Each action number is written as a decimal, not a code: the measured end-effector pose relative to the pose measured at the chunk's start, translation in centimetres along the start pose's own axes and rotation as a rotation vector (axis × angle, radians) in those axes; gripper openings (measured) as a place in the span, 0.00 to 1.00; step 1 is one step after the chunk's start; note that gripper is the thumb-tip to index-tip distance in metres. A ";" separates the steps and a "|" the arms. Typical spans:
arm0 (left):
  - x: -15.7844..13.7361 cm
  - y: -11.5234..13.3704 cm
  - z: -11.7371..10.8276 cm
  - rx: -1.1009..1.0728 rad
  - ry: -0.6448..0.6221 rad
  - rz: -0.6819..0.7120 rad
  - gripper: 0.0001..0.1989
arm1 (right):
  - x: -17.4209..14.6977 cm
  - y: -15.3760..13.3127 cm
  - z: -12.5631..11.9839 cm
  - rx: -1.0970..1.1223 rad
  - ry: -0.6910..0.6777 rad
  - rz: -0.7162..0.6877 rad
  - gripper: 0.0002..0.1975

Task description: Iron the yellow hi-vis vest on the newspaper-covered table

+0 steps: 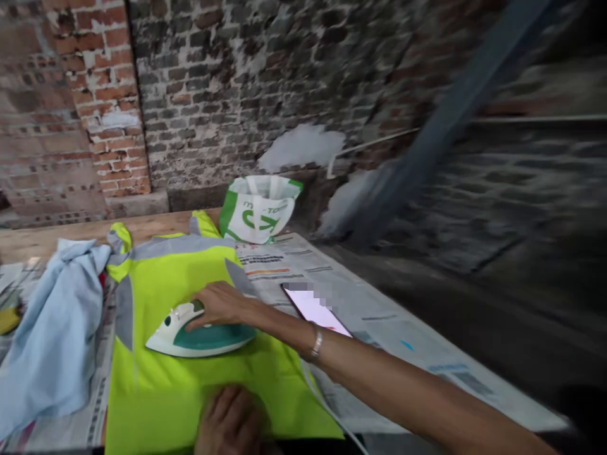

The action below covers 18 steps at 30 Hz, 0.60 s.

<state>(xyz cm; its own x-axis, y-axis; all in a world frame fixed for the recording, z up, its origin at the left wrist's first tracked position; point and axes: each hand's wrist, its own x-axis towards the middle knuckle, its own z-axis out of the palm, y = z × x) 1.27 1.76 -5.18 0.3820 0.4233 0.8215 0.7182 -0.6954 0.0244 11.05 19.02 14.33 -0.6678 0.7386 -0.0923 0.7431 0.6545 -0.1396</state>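
Observation:
My right hand is wrapped around the handle of a white and green clothes iron. The iron's soleplate faces down on a bright yellow high-visibility shirt with grey panels, its tip pointing left. At the bottom of the view, my left hand is closed, fingers curled, low on the shirt near its bottom end. The hand is slightly blurred, and whatever is under its fingers is hidden. A pale cord runs from under my right forearm towards the bottom edge.
Newspaper covers the table. A lit phone lies right of the shirt, partly behind my forearm. Light blue cloth lies to the left. A white and green bag stands at the back, before a brick wall.

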 end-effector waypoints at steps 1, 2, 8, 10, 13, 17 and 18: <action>-0.3 -0.1 -0.7 0.026 -0.008 -0.007 0.13 | -0.8 -0.7 0.2 -0.004 0.002 -0.004 0.30; -0.6 -0.3 -1.5 0.055 -0.008 -0.005 0.12 | -1.4 -1.3 0.3 -0.008 0.000 -0.010 0.29; -1.3 -2.8 -5.3 0.146 -0.142 -0.004 0.16 | -1.4 -2.5 0.2 -0.058 0.004 0.003 0.30; -1.1 -3.6 -6.2 0.145 -0.210 0.008 0.18 | -0.7 -2.2 0.3 -0.067 0.016 0.012 0.31; -0.9 -4.4 -7.0 0.141 -0.270 0.046 0.18 | 1.2 -1.0 0.4 -0.078 0.029 0.050 0.33; -1.0 -4.5 -7.2 0.150 -0.228 0.093 0.16 | 6.0 1.8 0.0 -0.084 0.077 0.145 0.35; -1.0 -4.3 -7.1 0.155 -0.215 0.102 0.15 | 7.5 2.8 -0.2 -0.083 0.097 0.173 0.36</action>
<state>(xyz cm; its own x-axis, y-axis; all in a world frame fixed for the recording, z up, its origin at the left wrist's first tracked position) -6.35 0.24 -2.05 0.5595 0.4812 0.6748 0.7439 -0.6506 -0.1527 8.13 26.37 13.44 -0.5259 0.8505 -0.0119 0.8499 0.5248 -0.0482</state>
